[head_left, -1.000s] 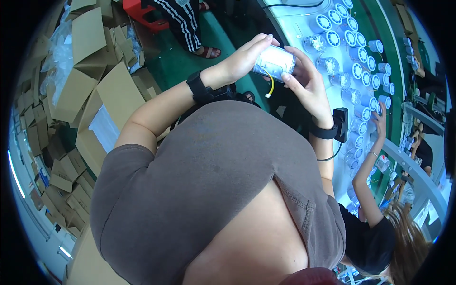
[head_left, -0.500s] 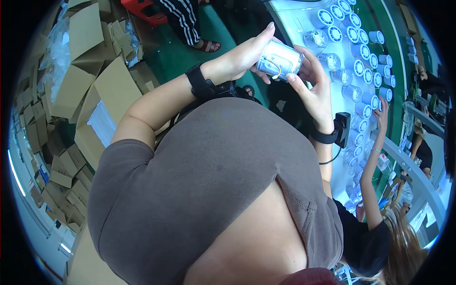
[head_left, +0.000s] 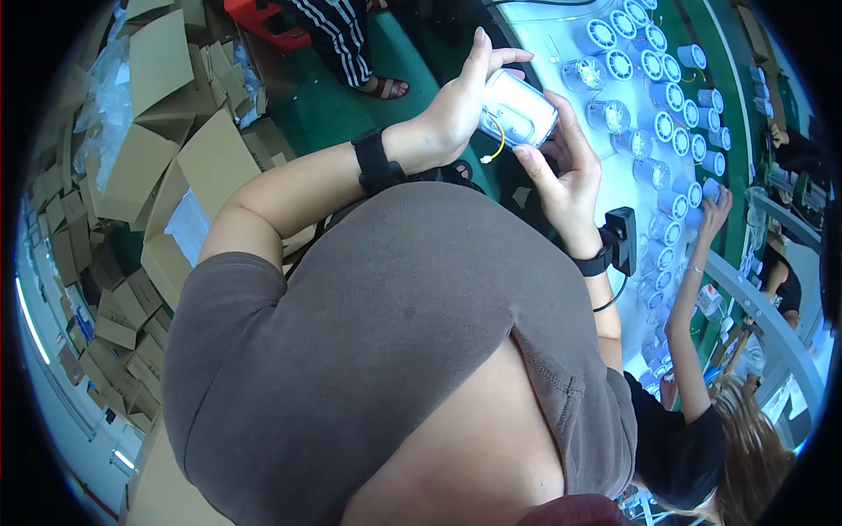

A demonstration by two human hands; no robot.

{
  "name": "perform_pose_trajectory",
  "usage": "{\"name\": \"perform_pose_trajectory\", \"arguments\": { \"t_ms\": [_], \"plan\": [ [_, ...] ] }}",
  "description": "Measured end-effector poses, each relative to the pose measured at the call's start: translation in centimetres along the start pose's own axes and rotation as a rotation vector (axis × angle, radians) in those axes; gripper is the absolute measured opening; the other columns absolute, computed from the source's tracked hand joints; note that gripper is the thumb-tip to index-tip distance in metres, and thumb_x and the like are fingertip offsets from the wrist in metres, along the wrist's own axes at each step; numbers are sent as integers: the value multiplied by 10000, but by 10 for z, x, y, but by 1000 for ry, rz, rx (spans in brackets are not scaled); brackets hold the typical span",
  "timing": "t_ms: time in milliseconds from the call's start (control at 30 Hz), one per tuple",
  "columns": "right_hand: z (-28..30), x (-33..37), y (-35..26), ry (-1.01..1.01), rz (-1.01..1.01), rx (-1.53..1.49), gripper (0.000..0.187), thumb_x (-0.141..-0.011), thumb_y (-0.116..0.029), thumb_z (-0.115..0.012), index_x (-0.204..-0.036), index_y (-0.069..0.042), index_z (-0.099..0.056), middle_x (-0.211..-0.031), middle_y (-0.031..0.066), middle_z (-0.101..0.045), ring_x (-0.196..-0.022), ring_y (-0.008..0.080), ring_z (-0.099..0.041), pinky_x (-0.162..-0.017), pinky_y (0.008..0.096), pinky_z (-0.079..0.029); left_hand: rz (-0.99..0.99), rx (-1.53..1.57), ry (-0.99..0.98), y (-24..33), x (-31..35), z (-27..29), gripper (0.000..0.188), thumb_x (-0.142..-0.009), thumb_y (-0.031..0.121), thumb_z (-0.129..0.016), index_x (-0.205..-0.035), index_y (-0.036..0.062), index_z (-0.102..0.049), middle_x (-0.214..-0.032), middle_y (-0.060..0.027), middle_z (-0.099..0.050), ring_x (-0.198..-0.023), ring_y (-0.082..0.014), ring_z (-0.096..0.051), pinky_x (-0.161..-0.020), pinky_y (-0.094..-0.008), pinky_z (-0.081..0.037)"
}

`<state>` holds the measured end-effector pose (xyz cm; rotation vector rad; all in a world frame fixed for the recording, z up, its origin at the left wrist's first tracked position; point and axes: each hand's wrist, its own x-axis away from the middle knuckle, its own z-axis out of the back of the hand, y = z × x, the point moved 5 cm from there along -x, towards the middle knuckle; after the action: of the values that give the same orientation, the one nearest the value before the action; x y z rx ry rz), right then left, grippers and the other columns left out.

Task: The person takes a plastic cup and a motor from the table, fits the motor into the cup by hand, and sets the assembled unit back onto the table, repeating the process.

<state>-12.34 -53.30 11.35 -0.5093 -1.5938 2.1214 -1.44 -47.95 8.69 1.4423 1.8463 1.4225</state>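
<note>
text: none legible; cartons (head_left: 116, 337): faint marks, too small to read

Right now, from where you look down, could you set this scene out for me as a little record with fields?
Right hand: grips the clear cylinder, thumb at its lower edge
Left hand: open at the cylinder's left side; contact unclear
Attached: yellow wire ending in a small white connector
Wrists: a black band on each
Table: many clear cylinders with white slotted ends
Right: a co-worker's hand by those cylinders
Left: open cardboard boxes
</note>
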Motion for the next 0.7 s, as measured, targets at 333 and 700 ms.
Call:
{"name": "perform_pose_trajectory", "arguments": {
  "t_ms": [333, 700],
  "plan": [
    [23, 28, 21, 213, -105, 72, 526, -712, -102, -627, -1175, -17, -392, -881, 64, -533, -778, 92, -519, -645, 211, -440, 435, 191, -265, -41, -23, -18, 716, -809, 587, -194, -1274, 44, -211, -1177, -190, -376, -1091, -253, -398, -891, -330, -339],
    [177, 102, 126, 565, -638, 1116, 495, -669, -388, -592, -1043, -77, -504, -857, 150, -570, -729, 296, -567, -627, 363, -457, 642, -23, -155, -101, -57, -6, 622, -822, 485, -342, -1194, -10, -290, -1131, -204, -389, -1055, -275, -402, -881, -379, -349]
  ]
}}
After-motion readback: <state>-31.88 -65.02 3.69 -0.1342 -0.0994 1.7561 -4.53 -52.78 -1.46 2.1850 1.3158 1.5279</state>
